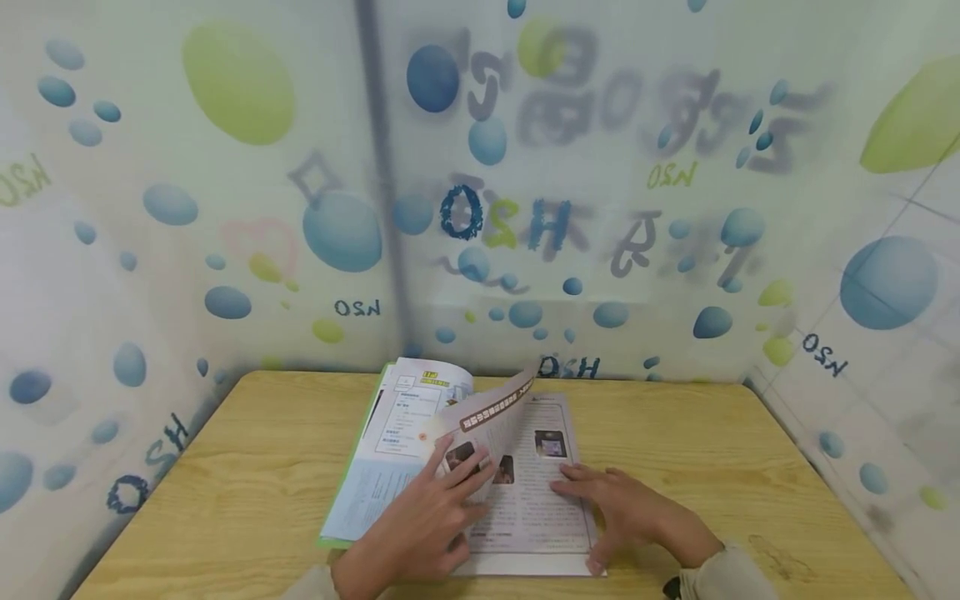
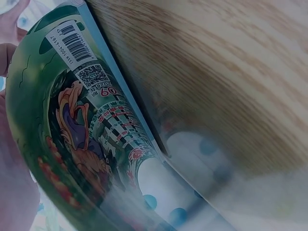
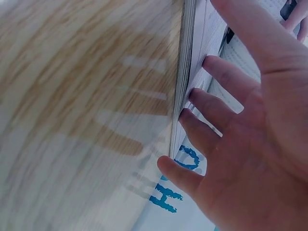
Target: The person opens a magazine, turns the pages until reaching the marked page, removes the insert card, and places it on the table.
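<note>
A curling page [image 1: 487,432] part-hides an open, green-covered magazine [image 1: 532,521]; the right hand [image 1: 633,507] spreads its fingers at the right edge; whether the left hand [image 1: 423,521] pinches paper is unclear.

We see our right hand [image 3: 255,144] palm side on, its fingers [image 3: 231,79] spread and nearly straight. Their tips line up along the edge of a stack of pages [image 3: 185,53], which runs up from the middle of the view. Left of it we have the wood-grained, glossy tabletop [image 3: 72,96]; below, blue letters [image 3: 166,197] on a pale wall [image 3: 185,219]. At top right we make out what may be another hand [image 3: 301,21], cut off.
</note>
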A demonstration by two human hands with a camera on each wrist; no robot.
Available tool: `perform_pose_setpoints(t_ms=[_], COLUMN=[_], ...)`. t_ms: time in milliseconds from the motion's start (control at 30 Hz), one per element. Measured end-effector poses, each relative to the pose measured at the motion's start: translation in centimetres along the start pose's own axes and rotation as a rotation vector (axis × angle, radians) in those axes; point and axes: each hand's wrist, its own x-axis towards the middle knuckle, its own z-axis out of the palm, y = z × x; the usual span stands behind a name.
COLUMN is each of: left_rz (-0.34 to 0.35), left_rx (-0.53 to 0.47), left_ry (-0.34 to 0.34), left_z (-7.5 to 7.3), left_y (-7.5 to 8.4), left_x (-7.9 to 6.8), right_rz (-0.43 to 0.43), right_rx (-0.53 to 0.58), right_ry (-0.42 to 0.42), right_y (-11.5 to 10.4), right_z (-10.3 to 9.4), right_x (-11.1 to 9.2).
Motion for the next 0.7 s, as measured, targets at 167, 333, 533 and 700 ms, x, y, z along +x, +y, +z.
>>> perform_pose_setpoints(t_ms=[167,333,533,700], left_rz=[-0.007,-0.032,-0.066,-0.115], left_rx=[-0.044,-0.03,0.031,0.001], left_ry=[-0.014,-0.047,-0.07,-0.134], left_z=[-0.17,-0.45,-0.27,-0.27], left_y=[0.1,0.15,0.09,0.07], left_x=[0.22,0.32,0.0,-0.25], right_rz=[-0.005,-0.021,-0.034,-0.033], right_rx=[0.012,0.004,-0.001,0.003], right_ry=[0.0,0.009,0.016,0.013], right_y=[-0.14,-0.11,0.16,0.14], right_z=[-0.2,-0.2,-0.08,-0.03], right_x=[-0.07,-0.12,-0.11,-0.18])
